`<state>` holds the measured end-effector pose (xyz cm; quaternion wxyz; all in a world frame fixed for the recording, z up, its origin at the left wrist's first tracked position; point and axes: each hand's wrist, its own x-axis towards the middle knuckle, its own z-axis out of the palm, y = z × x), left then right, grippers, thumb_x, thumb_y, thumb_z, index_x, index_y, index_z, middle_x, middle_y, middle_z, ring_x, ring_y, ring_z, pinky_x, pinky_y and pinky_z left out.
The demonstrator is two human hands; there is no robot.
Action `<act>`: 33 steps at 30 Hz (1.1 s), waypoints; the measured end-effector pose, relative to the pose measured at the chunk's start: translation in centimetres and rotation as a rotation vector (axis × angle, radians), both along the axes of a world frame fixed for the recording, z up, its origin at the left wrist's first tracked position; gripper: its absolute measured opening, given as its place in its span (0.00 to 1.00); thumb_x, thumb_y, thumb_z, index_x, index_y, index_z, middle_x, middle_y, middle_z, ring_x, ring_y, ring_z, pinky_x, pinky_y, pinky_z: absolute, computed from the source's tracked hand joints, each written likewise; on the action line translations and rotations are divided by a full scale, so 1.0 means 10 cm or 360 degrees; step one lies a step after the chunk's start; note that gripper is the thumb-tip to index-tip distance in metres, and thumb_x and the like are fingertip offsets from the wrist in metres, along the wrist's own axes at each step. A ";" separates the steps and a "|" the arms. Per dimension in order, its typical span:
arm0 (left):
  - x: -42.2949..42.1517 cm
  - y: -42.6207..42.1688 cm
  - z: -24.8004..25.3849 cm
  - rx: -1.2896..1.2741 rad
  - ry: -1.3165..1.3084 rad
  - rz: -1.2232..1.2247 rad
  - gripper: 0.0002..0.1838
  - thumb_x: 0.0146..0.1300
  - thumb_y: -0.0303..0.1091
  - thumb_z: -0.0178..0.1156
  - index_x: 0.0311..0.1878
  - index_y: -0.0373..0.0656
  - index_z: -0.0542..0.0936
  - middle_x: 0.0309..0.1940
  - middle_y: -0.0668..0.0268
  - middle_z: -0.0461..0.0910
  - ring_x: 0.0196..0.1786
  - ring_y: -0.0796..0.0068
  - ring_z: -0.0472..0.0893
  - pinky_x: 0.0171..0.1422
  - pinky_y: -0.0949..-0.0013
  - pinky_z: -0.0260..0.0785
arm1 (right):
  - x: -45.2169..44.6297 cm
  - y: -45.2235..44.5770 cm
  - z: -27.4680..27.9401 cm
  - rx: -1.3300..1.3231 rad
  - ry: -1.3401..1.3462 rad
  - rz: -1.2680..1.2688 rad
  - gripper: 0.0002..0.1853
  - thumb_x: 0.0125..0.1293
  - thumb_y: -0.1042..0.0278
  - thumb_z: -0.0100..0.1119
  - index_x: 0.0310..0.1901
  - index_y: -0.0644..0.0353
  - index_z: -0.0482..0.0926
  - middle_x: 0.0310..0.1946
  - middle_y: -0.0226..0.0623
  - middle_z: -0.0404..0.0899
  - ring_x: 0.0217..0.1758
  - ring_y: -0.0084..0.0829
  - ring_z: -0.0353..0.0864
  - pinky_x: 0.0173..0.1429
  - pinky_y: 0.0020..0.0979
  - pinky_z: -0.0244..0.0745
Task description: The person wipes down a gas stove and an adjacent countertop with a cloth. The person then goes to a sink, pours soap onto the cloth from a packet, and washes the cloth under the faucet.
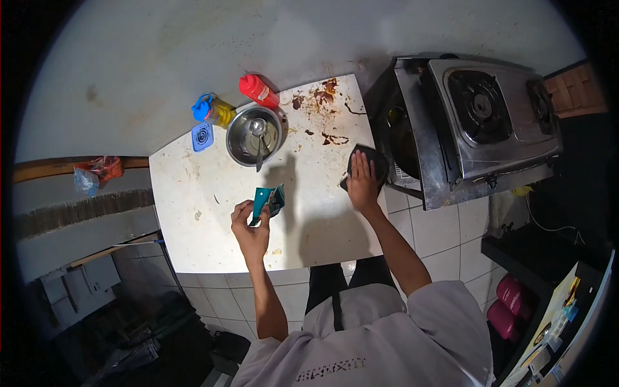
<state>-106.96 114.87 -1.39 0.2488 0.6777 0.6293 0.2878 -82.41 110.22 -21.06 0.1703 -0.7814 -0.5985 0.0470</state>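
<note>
My left hand (250, 233) is closed around a teal packet (262, 198), held above the front part of the white tabletop (193, 226). The packet's dark, shiny side faces right, and its contents cannot be made out. My right hand (363, 183) lies flat, fingers stretched out, on a black cloth (381, 166) at the table's right edge. Farther back stands a steel bowl (237, 143) with a metal spoon (260, 147) in it, its handle over the near rim. What lies in the bowl looks pale.
Behind the bowl are a red bottle (260, 91) and a blue-capped bottle of yellow liquid (223, 115); a blue square item (202, 137) lies to their left. Dark brown stains (324, 97) mark the back right corner. A two-burner gas stove (483, 148) stands right of the table.
</note>
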 end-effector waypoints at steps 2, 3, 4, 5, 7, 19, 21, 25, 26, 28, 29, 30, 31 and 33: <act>-0.01 -0.05 0.05 0.0017 -0.0002 0.0020 0.07 0.52 0.28 0.66 0.32 0.34 0.82 0.38 0.56 0.78 0.46 0.62 0.74 0.49 0.65 0.68 | -0.04 -0.16 0.05 -0.0095 0.0070 0.0064 0.34 0.62 0.64 0.54 0.67 0.68 0.57 0.71 0.45 0.52 0.75 0.40 0.49 0.75 0.45 0.44; -0.03 -0.08 0.06 0.0028 0.0021 0.0006 0.07 0.53 0.27 0.65 0.35 0.33 0.82 0.38 0.56 0.78 0.46 0.62 0.75 0.51 0.65 0.67 | -0.07 -0.25 0.08 -0.0064 0.0105 0.0084 0.33 0.62 0.65 0.53 0.67 0.68 0.57 0.71 0.45 0.52 0.75 0.39 0.49 0.75 0.46 0.44; -0.04 -0.09 0.08 0.0045 0.0044 -0.0001 0.08 0.54 0.26 0.64 0.37 0.33 0.82 0.39 0.56 0.79 0.47 0.62 0.77 0.54 0.64 0.67 | -0.08 -0.35 0.10 -0.0041 0.0107 0.0108 0.33 0.62 0.65 0.53 0.67 0.68 0.57 0.71 0.45 0.52 0.75 0.39 0.49 0.75 0.46 0.44; -0.04 -0.12 0.12 0.0056 0.0009 0.0016 0.08 0.54 0.26 0.64 0.36 0.33 0.82 0.38 0.55 0.79 0.45 0.62 0.77 0.52 0.65 0.67 | -0.09 -0.44 0.13 -0.0063 0.0107 0.0133 0.33 0.62 0.65 0.53 0.67 0.68 0.58 0.71 0.45 0.53 0.75 0.39 0.49 0.75 0.46 0.43; -0.07 -0.16 0.17 0.0135 -0.0020 0.0055 0.08 0.53 0.27 0.65 0.35 0.33 0.82 0.36 0.56 0.79 0.43 0.61 0.77 0.49 0.64 0.68 | -0.12 -0.60 0.12 -0.0070 0.0142 0.0184 0.31 0.64 0.66 0.51 0.67 0.67 0.58 0.71 0.44 0.54 0.75 0.38 0.49 0.75 0.46 0.42; -0.83 0.35 0.20 0.0396 0.0261 0.0534 0.12 0.50 0.36 0.69 0.34 0.39 0.81 0.37 0.58 0.80 0.45 0.54 0.76 0.51 0.55 0.66 | -0.21 -0.65 0.15 -0.0216 0.0111 0.0090 0.27 0.65 0.63 0.50 0.66 0.59 0.63 0.71 0.37 0.55 0.74 0.44 0.49 0.74 0.50 0.44; -1.08 0.74 0.04 0.0268 0.0231 0.0646 0.14 0.49 0.37 0.70 0.38 0.41 0.81 0.42 0.61 0.80 0.50 0.55 0.74 0.54 0.49 0.63 | -0.27 -0.62 0.19 -0.0233 0.0064 0.0039 0.27 0.65 0.63 0.50 0.66 0.57 0.63 0.71 0.38 0.54 0.74 0.46 0.48 0.74 0.51 0.44; -1.39 1.46 -0.30 0.0215 0.0347 0.0718 0.15 0.49 0.37 0.68 0.39 0.43 0.80 0.47 0.63 0.77 0.54 0.55 0.70 0.55 0.47 0.61 | -0.37 -0.63 0.15 -0.0272 -0.0071 -0.0164 0.29 0.63 0.63 0.53 0.67 0.43 0.63 0.72 0.38 0.50 0.75 0.50 0.45 0.74 0.52 0.43; -1.45 1.63 -0.37 0.0212 0.0329 0.0699 0.15 0.49 0.37 0.68 0.39 0.43 0.80 0.47 0.63 0.77 0.54 0.55 0.70 0.55 0.47 0.61 | -0.39 -0.62 0.14 -0.0229 -0.0126 -0.0248 0.29 0.63 0.63 0.53 0.67 0.40 0.63 0.73 0.38 0.49 0.75 0.49 0.44 0.74 0.53 0.42; -1.61 1.94 -0.60 0.0266 0.0358 0.0685 0.14 0.49 0.37 0.67 0.40 0.44 0.80 0.48 0.62 0.76 0.54 0.54 0.70 0.55 0.47 0.61 | -0.44 -0.55 0.11 -0.0239 -0.0242 -0.0326 0.31 0.61 0.61 0.55 0.68 0.33 0.61 0.74 0.36 0.46 0.76 0.47 0.43 0.74 0.57 0.38; -1.69 2.10 -0.71 0.0249 0.0367 0.0663 0.14 0.50 0.37 0.66 0.40 0.44 0.80 0.49 0.62 0.75 0.54 0.54 0.70 0.54 0.46 0.62 | -0.46 -0.52 0.10 -0.0338 -0.0248 -0.0398 0.32 0.61 0.61 0.55 0.68 0.33 0.60 0.74 0.36 0.45 0.76 0.47 0.42 0.74 0.58 0.37; -1.79 2.27 -0.83 0.0239 0.0367 0.0642 0.14 0.50 0.37 0.66 0.40 0.44 0.80 0.49 0.62 0.75 0.54 0.54 0.70 0.54 0.46 0.62 | -0.51 -0.50 0.10 -0.0444 -0.0245 -0.0478 0.33 0.61 0.61 0.55 0.69 0.33 0.59 0.74 0.35 0.44 0.77 0.46 0.42 0.73 0.59 0.36; -1.87 2.42 -0.94 0.0291 0.0340 0.0571 0.14 0.50 0.38 0.66 0.41 0.45 0.80 0.49 0.62 0.75 0.54 0.54 0.70 0.54 0.47 0.62 | -0.52 -0.46 0.06 -0.0403 -0.0217 -0.0502 0.35 0.60 0.64 0.55 0.69 0.32 0.57 0.75 0.35 0.44 0.77 0.45 0.41 0.73 0.61 0.35; -1.97 2.69 -1.10 0.0301 0.0350 0.0463 0.15 0.51 0.38 0.66 0.41 0.46 0.80 0.49 0.63 0.75 0.54 0.54 0.70 0.54 0.47 0.62 | -0.51 -0.48 0.02 -0.0382 -0.0257 -0.0503 0.35 0.59 0.65 0.54 0.69 0.32 0.58 0.74 0.35 0.45 0.77 0.44 0.42 0.73 0.60 0.35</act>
